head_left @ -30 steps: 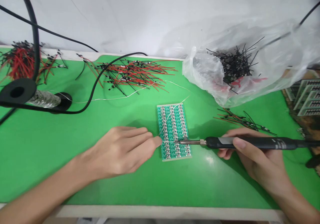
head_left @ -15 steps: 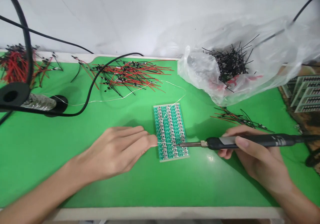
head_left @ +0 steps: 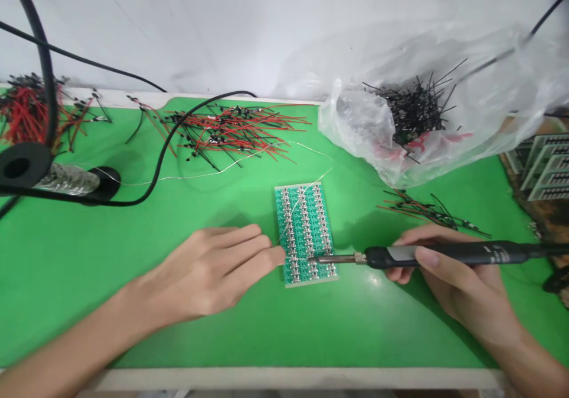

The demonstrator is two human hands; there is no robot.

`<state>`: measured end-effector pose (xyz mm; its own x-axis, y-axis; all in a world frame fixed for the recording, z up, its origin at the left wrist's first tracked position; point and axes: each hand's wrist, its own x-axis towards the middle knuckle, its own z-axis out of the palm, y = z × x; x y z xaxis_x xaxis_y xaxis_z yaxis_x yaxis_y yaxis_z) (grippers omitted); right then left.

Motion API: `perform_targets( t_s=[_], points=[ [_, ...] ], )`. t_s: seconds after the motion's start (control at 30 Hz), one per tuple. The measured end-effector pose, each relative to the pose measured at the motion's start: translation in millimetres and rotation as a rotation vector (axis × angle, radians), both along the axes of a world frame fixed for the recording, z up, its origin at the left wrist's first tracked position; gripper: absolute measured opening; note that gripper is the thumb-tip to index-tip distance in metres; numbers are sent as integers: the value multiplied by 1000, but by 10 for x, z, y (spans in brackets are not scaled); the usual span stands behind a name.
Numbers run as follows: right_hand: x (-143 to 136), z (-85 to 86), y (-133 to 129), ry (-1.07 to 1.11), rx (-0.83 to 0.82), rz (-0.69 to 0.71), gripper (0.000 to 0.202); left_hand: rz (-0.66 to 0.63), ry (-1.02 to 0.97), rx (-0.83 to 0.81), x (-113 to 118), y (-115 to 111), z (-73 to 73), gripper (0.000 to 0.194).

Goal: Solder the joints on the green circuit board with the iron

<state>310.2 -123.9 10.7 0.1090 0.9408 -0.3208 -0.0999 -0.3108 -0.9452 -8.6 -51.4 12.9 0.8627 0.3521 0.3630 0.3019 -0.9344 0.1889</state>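
A green circuit board (head_left: 297,226) with three columns of solder joints lies on the green mat. My left hand (head_left: 222,270) is closed at the board's left edge, pinching thin solder wire (head_left: 191,177). The wire's free end reaches over the board to the iron's tip. From the fingers the wire loops up across the board and back to a spool (head_left: 71,179) at the left. My right hand (head_left: 457,291) grips a black soldering iron (head_left: 466,252) like a pen, level, its metal tip touching or just above the middle column; I cannot tell which.
Red and black wire leads (head_left: 235,128) lie in a pile behind the board, with another bunch (head_left: 26,114) at far left. A clear plastic bag (head_left: 355,125) holds black leads. A few leads (head_left: 435,211) lie near my right hand. Boards (head_left: 549,167) stand at right. A black cable (head_left: 162,155) crosses the left.
The iron's tip has shifted slightly left along the board, and my left hand has edged right towards it. The view has moved a little. Both hands keep their holds.
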Motion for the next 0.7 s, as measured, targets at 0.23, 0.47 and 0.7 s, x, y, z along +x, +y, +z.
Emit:
perform_targets(
  t_s=[0.23, 0.47, 0.7],
  points=[
    [-43, 49, -2, 7, -47, -45, 19, -2, 10, 6, 18, -7, -12, 13],
    [-41, 49, -7, 0, -50, -34, 19, 13, 37, 15, 25, -10, -10, 14],
    [-36, 37, -6, -2, -37, -34, 19, 6, 29, 23, 45, -3, -10, 13]
  ],
)
